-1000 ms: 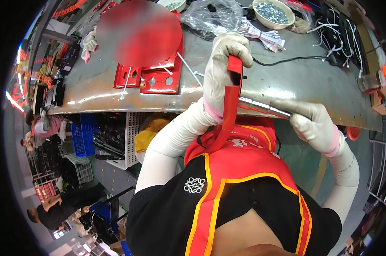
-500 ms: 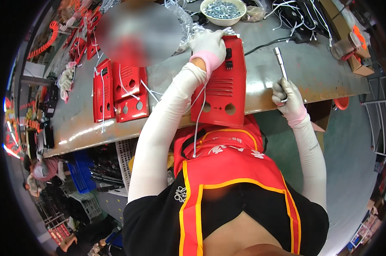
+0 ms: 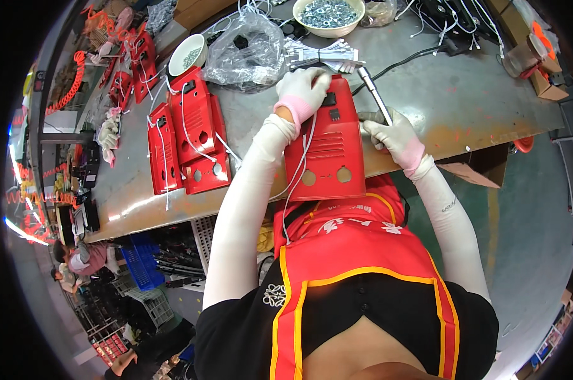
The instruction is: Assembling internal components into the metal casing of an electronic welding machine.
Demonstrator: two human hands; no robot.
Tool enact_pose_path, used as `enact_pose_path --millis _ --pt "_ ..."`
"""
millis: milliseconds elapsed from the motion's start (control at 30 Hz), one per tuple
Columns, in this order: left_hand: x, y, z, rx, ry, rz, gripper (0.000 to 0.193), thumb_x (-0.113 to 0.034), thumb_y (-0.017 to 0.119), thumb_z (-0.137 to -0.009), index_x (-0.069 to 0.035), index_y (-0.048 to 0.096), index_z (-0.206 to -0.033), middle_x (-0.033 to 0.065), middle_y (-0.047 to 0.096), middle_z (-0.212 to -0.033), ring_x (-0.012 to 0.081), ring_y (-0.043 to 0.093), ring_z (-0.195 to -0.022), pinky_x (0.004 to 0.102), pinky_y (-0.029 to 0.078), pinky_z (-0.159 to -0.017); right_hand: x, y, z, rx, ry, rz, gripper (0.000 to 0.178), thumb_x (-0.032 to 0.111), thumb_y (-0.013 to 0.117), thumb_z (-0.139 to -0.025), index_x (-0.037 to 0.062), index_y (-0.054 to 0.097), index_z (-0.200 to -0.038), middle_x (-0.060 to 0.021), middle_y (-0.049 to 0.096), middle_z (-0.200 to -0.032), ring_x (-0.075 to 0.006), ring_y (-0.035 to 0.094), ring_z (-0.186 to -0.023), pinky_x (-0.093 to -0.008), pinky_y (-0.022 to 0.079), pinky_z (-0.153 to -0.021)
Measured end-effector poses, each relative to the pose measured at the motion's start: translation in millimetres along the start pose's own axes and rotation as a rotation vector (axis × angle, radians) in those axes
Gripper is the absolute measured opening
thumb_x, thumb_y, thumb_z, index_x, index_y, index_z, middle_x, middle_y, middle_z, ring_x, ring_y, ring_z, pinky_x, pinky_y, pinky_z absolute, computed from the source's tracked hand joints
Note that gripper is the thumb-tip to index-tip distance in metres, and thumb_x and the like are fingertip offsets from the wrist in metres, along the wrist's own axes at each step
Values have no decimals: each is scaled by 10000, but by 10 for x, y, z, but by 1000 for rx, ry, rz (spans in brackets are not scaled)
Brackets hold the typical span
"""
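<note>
In front of me a red metal panel (image 3: 328, 152) with slots, two round holes and small black switches overhangs the table's near edge. My left hand (image 3: 304, 92), in a white glove with a pink cuff, is closed on its far left corner; its fingertips are partly hidden. White wires (image 3: 304, 152) run down the panel's left side. To the right of the panel, my right hand (image 3: 391, 134) is closed around a socket wrench (image 3: 375, 95). The shiny shaft points away from me, its head beside the far right corner of the panel.
More red panels (image 3: 194, 126) with white wires lie to the left. A bundle of white cable leads (image 3: 324, 56), a clear plastic bag (image 3: 245, 54), a bowl of metal nuts (image 3: 329, 16) and a smaller white bowl (image 3: 188, 55) are beyond. A black cable (image 3: 400, 62) crosses the table (image 3: 451, 95).
My right hand has brought the socket wrench leftward, close to the panel's right edge. My left hand stays on the panel. The view has shifted, and the blurred area over the table is gone.
</note>
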State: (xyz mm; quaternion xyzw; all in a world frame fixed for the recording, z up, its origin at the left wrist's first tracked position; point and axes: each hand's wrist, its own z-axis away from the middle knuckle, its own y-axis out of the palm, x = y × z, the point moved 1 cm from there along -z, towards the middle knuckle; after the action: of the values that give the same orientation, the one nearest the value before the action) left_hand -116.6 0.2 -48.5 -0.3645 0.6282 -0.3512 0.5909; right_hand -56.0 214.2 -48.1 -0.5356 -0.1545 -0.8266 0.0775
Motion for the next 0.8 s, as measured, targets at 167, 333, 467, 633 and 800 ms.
enact_pose_path --millis 167,333,467,633,800 --pt "70 46 -19 -209 -75 104 488 -416 358 -940 -75 704 -888 205 668 -939 411 604 -899 474 441 -851 -68 118 106 84 41 65 246 184 694 -810 9 569 -927 -9 572 -716 -60 515 -573 -201 432 -511" --pt "6 -150 196 -532 169 158 433 -350 358 -946 -33 635 -843 180 631 -881 397 554 -904 488 409 -835 76 579 411 322 82 -167 266 42 668 -806 -7 554 -1041 -11 592 -807 -61 513 -618 -215 427 -549" --pt "-169 -417 458 -385 286 499 432 -338 313 -998 -15 583 -900 103 594 -813 261 543 -751 375 440 -750 193 754 548 282 1 -96 226 68 657 -831 4 562 -1025 -6 588 -815 -67 514 -655 -217 439 -591" --pt "104 -664 514 -249 314 1655 545 -389 172 -1030 -77 462 -690 74 511 -637 202 414 -608 369 389 -691 111 678 534 307 -194 123 220 207 510 -960 5 576 -1017 -20 542 -779 -80 493 -716 -249 456 -669" --pt "541 -661 749 -148 460 1894 578 -429 173 -1029 -94 480 -673 59 497 -599 246 490 -646 429 422 -890 383 273 584 207 -233 529 391 114 508 -912 24 496 -1293 -76 586 -980 -175 569 -782 -296 470 -731"
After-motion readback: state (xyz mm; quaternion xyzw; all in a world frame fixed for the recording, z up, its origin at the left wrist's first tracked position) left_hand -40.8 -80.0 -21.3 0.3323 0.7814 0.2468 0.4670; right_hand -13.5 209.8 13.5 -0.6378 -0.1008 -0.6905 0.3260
